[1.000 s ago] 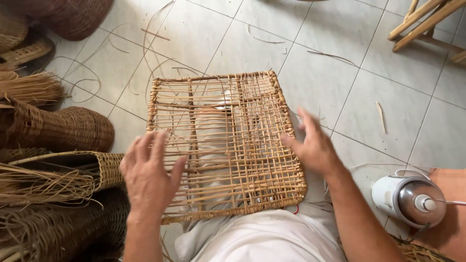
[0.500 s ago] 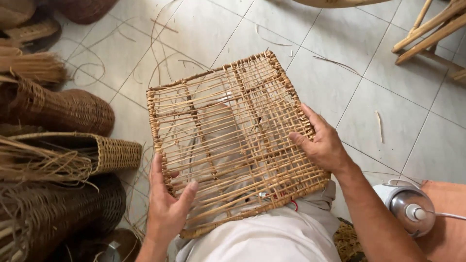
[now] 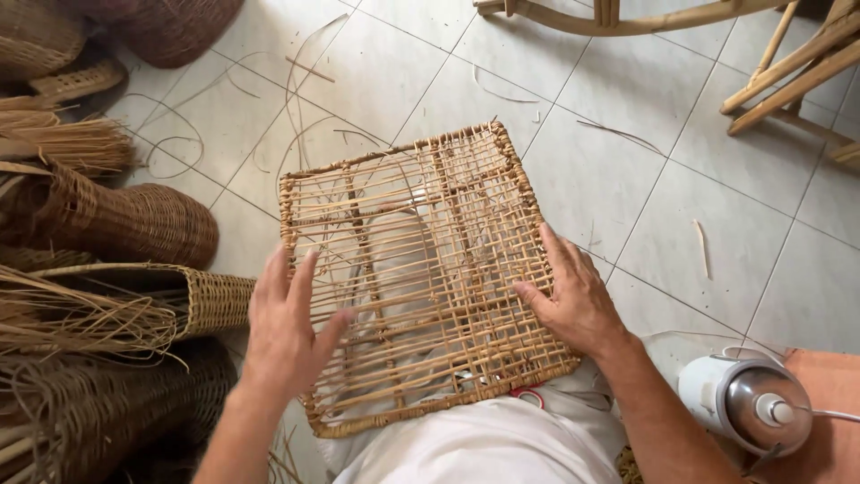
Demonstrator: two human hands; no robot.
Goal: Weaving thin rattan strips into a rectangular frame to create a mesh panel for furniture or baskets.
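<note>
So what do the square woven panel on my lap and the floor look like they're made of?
The woven panel: likely rattan or cane, unfinished tan strands in an open grid with a wrapped rim. The floor: probably ceramic tile, pale grey and slightly glossy, with visible grout lines.

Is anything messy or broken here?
A bit messy, yes. Loose rattan strands lie scattered over the tiled floor. The woven panel under the left hand and right hand sits tilted on the lap, with wide gaps in its upper weave. I cannot tell if that is damage.
</note>
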